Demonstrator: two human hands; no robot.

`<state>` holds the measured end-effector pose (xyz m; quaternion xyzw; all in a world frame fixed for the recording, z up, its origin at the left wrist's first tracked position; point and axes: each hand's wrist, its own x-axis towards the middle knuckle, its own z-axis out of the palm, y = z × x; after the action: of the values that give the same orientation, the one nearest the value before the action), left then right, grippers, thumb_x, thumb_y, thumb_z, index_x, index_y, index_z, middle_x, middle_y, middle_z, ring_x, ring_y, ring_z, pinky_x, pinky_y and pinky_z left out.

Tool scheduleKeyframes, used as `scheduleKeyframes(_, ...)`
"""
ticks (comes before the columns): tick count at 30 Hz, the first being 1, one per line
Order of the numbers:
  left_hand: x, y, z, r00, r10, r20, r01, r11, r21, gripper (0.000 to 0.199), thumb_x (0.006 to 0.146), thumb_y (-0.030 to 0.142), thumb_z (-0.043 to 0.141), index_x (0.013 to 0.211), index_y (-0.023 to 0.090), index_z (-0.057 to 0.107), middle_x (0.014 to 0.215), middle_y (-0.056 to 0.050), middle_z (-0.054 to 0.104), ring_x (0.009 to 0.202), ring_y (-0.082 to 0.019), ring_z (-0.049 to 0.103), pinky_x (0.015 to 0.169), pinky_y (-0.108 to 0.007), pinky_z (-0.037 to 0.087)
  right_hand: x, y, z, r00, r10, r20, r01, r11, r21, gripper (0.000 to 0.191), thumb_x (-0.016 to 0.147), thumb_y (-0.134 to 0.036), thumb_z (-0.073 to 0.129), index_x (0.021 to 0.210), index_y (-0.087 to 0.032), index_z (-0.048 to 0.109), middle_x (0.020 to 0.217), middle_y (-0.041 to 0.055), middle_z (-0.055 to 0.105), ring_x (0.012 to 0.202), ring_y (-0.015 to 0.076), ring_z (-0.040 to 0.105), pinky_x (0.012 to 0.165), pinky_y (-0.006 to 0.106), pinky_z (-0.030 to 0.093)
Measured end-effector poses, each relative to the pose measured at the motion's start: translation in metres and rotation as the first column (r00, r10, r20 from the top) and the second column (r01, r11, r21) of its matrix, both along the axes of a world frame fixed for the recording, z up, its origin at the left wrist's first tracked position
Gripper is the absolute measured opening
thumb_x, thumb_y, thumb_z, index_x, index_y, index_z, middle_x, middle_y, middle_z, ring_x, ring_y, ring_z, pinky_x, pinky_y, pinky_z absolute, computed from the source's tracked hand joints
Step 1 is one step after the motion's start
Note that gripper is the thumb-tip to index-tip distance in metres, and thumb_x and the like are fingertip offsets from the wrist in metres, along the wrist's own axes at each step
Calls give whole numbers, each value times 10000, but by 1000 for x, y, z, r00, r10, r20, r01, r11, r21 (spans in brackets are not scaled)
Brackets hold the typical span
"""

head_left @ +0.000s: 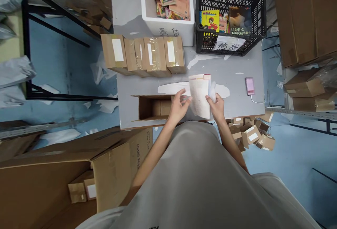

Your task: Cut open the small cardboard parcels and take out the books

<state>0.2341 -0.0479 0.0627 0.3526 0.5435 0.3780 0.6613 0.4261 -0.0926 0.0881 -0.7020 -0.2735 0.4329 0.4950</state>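
Right hand [217,106] grips booklet [200,96]; left hand [180,106], fingers parted, overlaps carton [145,108], taped boxes [158,59] beyond.

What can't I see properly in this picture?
- Book: head view; its printed words are too small and faint to read.
- Open box: head view; the left hand and forearm hide its right end.
- White tub: head view; top books hide those underneath.
- Phone: head view; its screen is blurred.
- Big carton: head view; the picture's left edge cuts it off.
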Motion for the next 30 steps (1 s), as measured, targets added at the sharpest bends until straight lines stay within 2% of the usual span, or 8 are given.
scheduleKeyframes(3, 12, -12, 20, 976, -202, 82, 200, 979, 28, 642, 815, 413, 1038, 1381, 242, 787, 1555, -157, 732, 1407, -357, 715, 1156, -429, 603, -1, -3, 9, 997, 63, 49, -64, 997, 37, 449, 832, -669, 858, 917, -253, 713, 877, 11, 744, 920, 245, 661, 887, 359, 601)
scheduleKeyframes(5, 20, -17, 28, 970, -224, 94, 220, 974, 59, 756, 727, 403, 1098, 1392, 252, 774, 1564, -147, 722, 1412, -366, 708, 1123, -414, 610, -5, -4, 12, 992, 121, 44, -124, 990, 66, 471, 904, -715, 792, 976, -251, 754, 949, 39, 780, 997, 274, 696, 933, 375, 609)
scheduleKeyframes(8, 27, -19, 27, 985, -170, 35, 166, 982, 89, 756, 657, 429, 1131, 1297, 230, 783, 1379, -113, 794, 1330, -358, 733, 1122, -403, 591, -11, -5, 9, 985, 170, 44, -173, 981, 92, 529, 964, -780, 691, 1011, -260, 773, 1015, 61, 796, 1073, 295, 726, 973, 387, 605)
scheduleKeyframes(13, 25, -19, 11, 989, -122, 87, 118, 992, 47, 553, 817, 647, 999, 1095, 199, 834, 1092, -65, 849, 1110, -314, 776, 984, -356, 621, -9, -8, 6, 985, 161, 59, -167, 981, 97, 517, 994, -762, 674, 1032, -253, 756, 1013, 62, 785, 1008, 275, 716, 936, 369, 605)
scheduleKeyframes(20, 4, -14, 2, 976, 86, 201, -60, 990, -131, 652, 751, 645, 1055, 1166, 190, 840, 1131, -110, 888, 1155, -357, 832, 977, -404, 686, 61, -21, -12, 988, -22, 153, 13, 998, 62, 503, 1004, -727, 672, 1040, -228, 721, 934, 44, 745, 890, 241, 705, 852, 357, 617)
scheduleKeyframes(25, -19, -11, 0, 945, 195, 261, -140, 966, -215, 534, 795, 488, 1061, 1166, 182, 828, 1147, -123, 898, 1285, -376, 824, 1119, -440, 681, 123, -22, -49, 919, -100, 382, 82, 995, 63, 740, 947, -729, 647, 1455, -193, 703, 1454, 204, 769, 1335, 334, 742, 1184, 519, 592)
scheduleKeyframes(28, -29, -12, 1, 937, 195, 290, -122, 960, -253, 505, 820, 444, 1044, 1190, 180, 826, 1197, -130, 896, 1308, -368, 821, 1150, -444, 675, 125, -20, -55, 905, 2, 426, -9, 1000, 16, 766, 967, -782, 597, 1393, -173, 785, 1544, 230, 750, 1503, 356, 673, 1338, 564, 471)
scheduleKeyframes(30, -31, -13, 2, 940, 166, 298, -89, 963, -256, 547, 802, 471, 1055, 1200, 170, 829, 1235, -146, 891, 1299, -371, 825, 1150, -450, 677, 108, -18, -49, 951, 112, 288, -111, 994, -21, 755, 986, -818, 603, 1307, -177, 839, 1472, 207, 805, 1460, 358, 709, 1331, 553, 489)
